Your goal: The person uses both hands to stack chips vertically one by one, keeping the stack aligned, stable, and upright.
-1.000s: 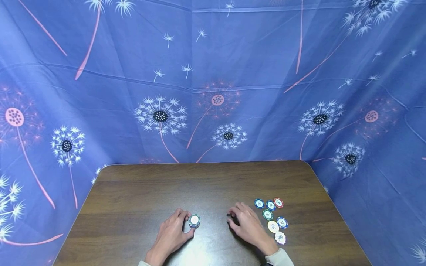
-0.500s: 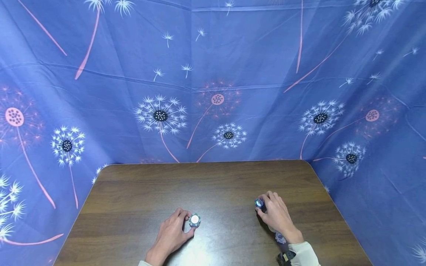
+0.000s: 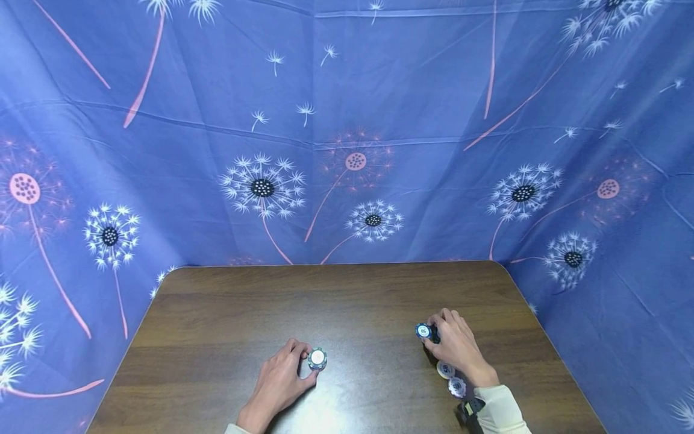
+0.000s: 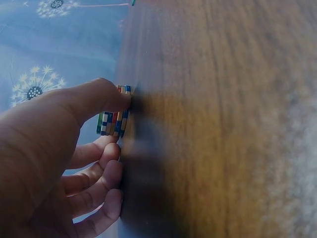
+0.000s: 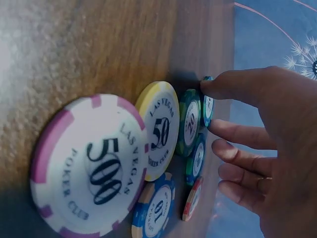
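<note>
My left hand (image 3: pixel 278 381) grips a small stack of poker chips (image 3: pixel 317 358) between thumb and fingers, with a green-edged chip on top. Edges of several chips in the stack (image 4: pixel 112 124) show in the left wrist view, standing on the table. My right hand (image 3: pixel 458 343) pinches a blue poker chip (image 3: pixel 423 331) between thumb and index finger, at the far left of a loose group. That same blue chip (image 5: pixel 208 101) is seen low at the table surface in the right wrist view, partly covered by the thumb. The other right fingers are bent and hold nothing.
Under and beside the right hand lie a purple-edged 500 chip (image 5: pixel 91 168), a yellow 50 chip (image 5: pixel 159 131), a green 20 chip (image 5: pixel 190 123), a blue 10 chip (image 5: pixel 156 210), another blue chip (image 5: pixel 197 158) and a red chip (image 5: pixel 193 198). Patterned cloth (image 3: pixel 347 120) hangs behind the wooden table (image 3: pixel 244 301).
My right hand has moved right from the middle of the table to the loose chips and has taken hold of the blue chip. The left hand and its stack have stayed in place.
</note>
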A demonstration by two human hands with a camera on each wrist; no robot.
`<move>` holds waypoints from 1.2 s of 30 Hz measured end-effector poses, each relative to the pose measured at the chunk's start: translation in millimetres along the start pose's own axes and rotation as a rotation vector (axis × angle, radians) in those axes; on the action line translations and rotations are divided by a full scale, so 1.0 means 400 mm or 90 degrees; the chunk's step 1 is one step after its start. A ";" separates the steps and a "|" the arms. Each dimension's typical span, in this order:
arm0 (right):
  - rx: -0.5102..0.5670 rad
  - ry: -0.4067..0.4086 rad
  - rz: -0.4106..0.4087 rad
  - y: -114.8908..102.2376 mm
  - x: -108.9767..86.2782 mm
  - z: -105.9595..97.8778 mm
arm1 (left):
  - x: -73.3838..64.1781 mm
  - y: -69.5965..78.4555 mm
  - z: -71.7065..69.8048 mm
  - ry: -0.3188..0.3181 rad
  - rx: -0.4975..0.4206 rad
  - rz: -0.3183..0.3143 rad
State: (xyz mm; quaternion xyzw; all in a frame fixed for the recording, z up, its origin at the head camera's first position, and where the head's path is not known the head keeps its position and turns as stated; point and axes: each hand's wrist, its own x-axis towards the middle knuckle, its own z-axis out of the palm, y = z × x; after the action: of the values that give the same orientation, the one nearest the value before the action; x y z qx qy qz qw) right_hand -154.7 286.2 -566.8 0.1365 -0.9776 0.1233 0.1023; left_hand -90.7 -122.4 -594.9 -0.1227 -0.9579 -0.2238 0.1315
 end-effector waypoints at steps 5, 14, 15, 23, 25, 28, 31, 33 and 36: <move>-0.013 -0.004 -0.016 0.001 0.006 -0.002 | 0.000 -0.001 0.002 0.006 -0.003 0.003; -0.039 0.021 -0.058 0.019 0.022 0.013 | 0.001 -0.001 0.002 0.010 0.000 0.007; -0.039 0.023 -0.060 0.019 0.022 0.015 | 0.001 -0.001 0.001 0.010 0.000 0.007; -0.040 0.039 -0.080 0.011 0.017 0.024 | 0.001 0.000 0.001 0.008 -0.003 0.008; -0.040 0.036 -0.082 0.000 0.015 0.025 | 0.001 0.000 0.002 0.008 -0.003 0.009; -0.036 0.025 -0.083 -0.023 0.015 0.023 | 0.002 0.000 0.002 0.006 -0.001 0.011; -0.024 0.018 -0.093 -0.056 0.018 0.024 | 0.003 -0.001 0.002 0.004 -0.002 0.010; -0.014 0.018 -0.105 -0.081 0.023 0.026 | 0.003 -0.001 0.002 0.001 -0.001 0.009; 0.005 0.017 -0.127 -0.123 0.033 0.032 | 0.002 -0.002 0.001 -0.002 -0.002 0.005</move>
State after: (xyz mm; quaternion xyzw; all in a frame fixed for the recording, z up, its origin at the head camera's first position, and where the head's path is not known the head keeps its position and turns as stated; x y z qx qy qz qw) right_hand -155.0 233.8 -565.4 0.2320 -0.9572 0.1180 0.1267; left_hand -91.9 -122.6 -595.4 -0.1270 -0.9573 -0.2243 0.1307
